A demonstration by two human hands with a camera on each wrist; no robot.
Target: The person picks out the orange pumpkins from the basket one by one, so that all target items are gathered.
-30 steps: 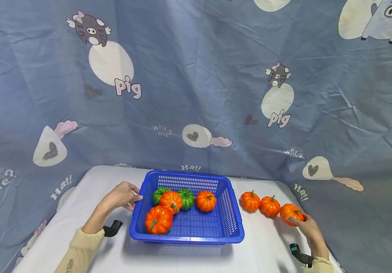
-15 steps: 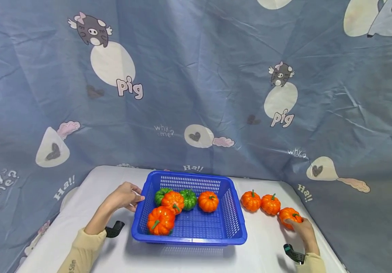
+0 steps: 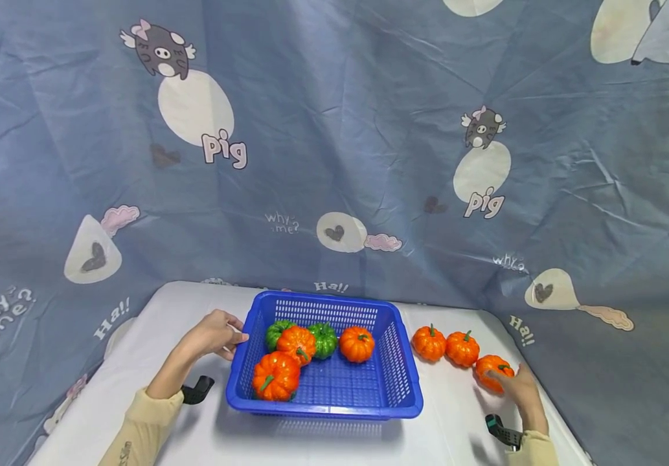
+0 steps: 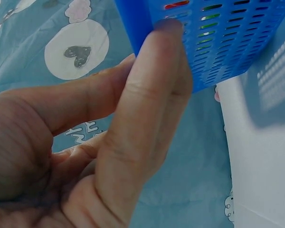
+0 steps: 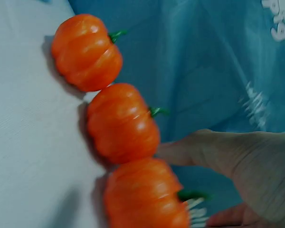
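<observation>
A blue plastic basket [image 3: 325, 410] stands on the white table, and my left hand [image 3: 214, 333] pinches its left rim. In the left wrist view, fingers [image 4: 147, 95] press against the perforated basket wall [image 4: 218, 42]. Inside are orange toy pumpkins, such as a large one [image 3: 276, 377] and a smaller one [image 3: 357, 344], along with green ones [image 3: 322, 341]. My right hand [image 3: 519, 388] is at the nearest pumpkin [image 3: 488, 370] of a row of three on the right, its fingers spread loosely around it. In the right wrist view a gap shows between palm and pumpkin [image 5: 147, 197].
Two more orange pumpkins, one in the middle [image 3: 462, 349] and one farther left [image 3: 429, 343], complete the row beside the basket. A blue printed cloth [image 3: 369, 162] hangs behind the table [image 3: 445, 427] and along its sides.
The right hand has moved left and brought the third pumpkin against the end of the row, then loosened its fingers slightly. The left hand stays on the basket rim; the view shifted a little.
</observation>
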